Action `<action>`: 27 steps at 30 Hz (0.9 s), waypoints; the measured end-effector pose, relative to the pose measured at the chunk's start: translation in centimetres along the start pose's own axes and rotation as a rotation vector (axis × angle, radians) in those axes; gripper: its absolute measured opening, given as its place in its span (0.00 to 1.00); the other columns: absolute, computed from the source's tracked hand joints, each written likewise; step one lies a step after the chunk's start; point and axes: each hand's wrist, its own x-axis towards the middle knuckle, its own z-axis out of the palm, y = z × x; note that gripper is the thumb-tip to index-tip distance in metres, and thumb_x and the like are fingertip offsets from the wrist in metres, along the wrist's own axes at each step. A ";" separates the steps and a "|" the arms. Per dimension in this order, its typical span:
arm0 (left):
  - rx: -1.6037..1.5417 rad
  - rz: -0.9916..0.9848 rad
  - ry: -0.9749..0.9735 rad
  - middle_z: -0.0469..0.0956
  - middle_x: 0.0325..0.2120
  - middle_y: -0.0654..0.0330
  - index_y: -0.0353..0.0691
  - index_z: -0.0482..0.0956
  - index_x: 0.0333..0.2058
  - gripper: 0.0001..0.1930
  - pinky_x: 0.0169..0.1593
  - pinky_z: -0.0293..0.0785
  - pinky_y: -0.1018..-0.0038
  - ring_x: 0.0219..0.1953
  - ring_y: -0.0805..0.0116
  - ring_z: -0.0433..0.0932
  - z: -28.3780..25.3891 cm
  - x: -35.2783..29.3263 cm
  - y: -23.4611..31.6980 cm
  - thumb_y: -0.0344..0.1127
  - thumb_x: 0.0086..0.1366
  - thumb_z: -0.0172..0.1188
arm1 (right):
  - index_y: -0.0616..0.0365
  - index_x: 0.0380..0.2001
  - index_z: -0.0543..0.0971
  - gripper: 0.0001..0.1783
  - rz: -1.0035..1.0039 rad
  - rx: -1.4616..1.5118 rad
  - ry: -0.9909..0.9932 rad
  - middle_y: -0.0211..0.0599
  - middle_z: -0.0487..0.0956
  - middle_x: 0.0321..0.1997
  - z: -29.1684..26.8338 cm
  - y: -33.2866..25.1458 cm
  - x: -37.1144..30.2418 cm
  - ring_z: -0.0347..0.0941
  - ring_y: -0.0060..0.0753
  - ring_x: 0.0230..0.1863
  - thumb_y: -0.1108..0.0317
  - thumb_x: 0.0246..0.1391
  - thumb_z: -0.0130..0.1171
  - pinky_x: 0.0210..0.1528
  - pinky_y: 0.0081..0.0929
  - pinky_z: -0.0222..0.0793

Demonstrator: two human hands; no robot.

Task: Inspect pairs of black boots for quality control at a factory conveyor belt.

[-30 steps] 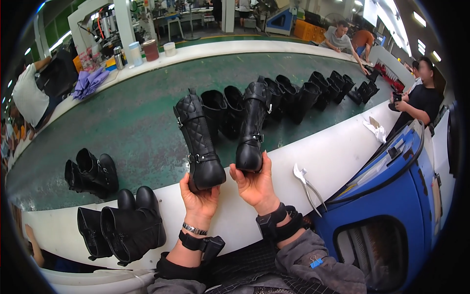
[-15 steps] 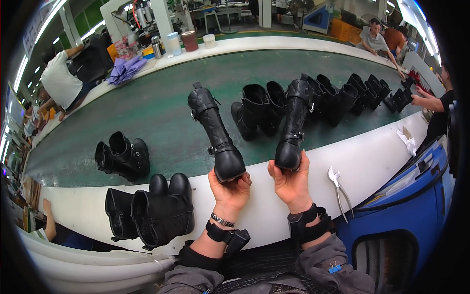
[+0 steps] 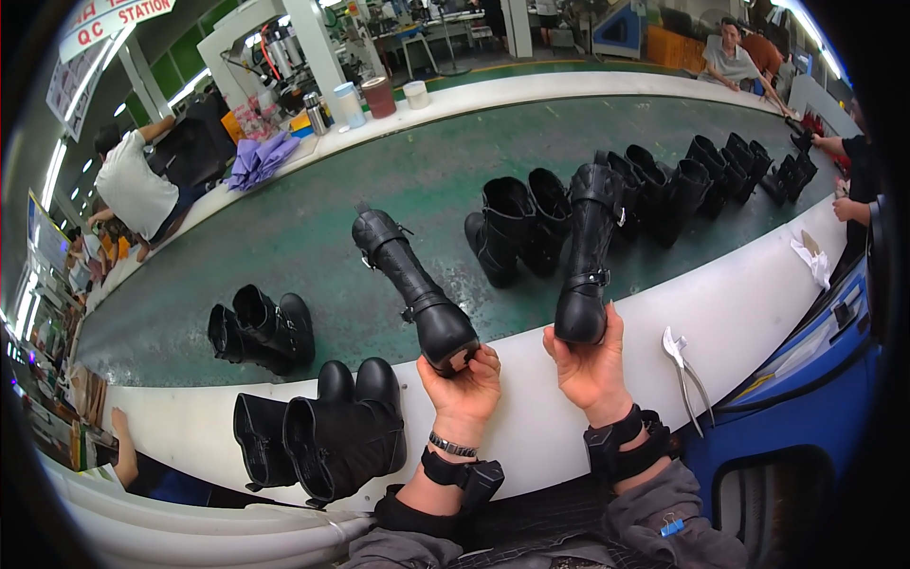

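A black boot with buckled straps [image 3: 413,280] is in my left hand [image 3: 466,391], held by its toe end with the shaft pointing away and leaning left. My left fingers wrap under the sole, where a pale patch shows near the toe. My right hand [image 3: 592,375] grips the toe of a matching black boot [image 3: 588,251], its shaft pointing away over the green belt. Left of my left hand, a pair of plain black boots [image 3: 346,431] lies on the white ledge, toes away from me. Silver pliers [image 3: 686,379] rest to the right of my right hand.
The green conveyor belt [image 3: 379,171] carries a row of black boots [image 3: 687,199] at the right and another pair [image 3: 265,327] at the left. A white cloth [image 3: 811,258] lies on the white ledge [image 3: 531,427]. Co-workers sit along the far side and stand at the right.
The left boot has tilted further left, baring the pale patch under its toe. The whole view has shifted, so most things appear further right and lower. Both hands keep their hold.
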 end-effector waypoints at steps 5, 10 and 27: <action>-0.026 0.005 -0.005 0.70 0.32 0.45 0.27 0.67 0.40 0.36 0.30 0.81 0.78 0.30 0.61 0.74 -0.1 0.0 0.3 0.60 0.49 0.56 | 0.58 0.44 0.74 0.31 0.019 0.022 -0.045 0.39 0.78 0.39 -0.4 -0.1 0.1 0.80 0.44 0.40 0.40 0.51 0.57 0.43 0.29 0.82; -0.027 0.016 -0.002 0.70 0.32 0.44 0.27 0.67 0.39 0.36 0.29 0.81 0.78 0.30 0.61 0.74 -0.1 0.1 0.4 0.62 0.50 0.56 | 0.59 0.44 0.74 0.31 0.024 0.055 -0.061 0.40 0.79 0.40 -0.4 -0.1 0.1 0.79 0.46 0.41 0.40 0.51 0.58 0.43 0.30 0.82; 0.035 0.065 0.054 0.71 0.31 0.44 0.28 0.70 0.38 0.38 0.27 0.79 0.79 0.27 0.61 0.75 0.1 0.0 -0.1 0.67 0.52 0.52 | 0.62 0.41 0.75 0.32 0.021 0.101 -0.039 0.44 0.78 0.38 -0.6 -0.6 0.1 0.78 0.46 0.41 0.40 0.49 0.59 0.39 0.30 0.83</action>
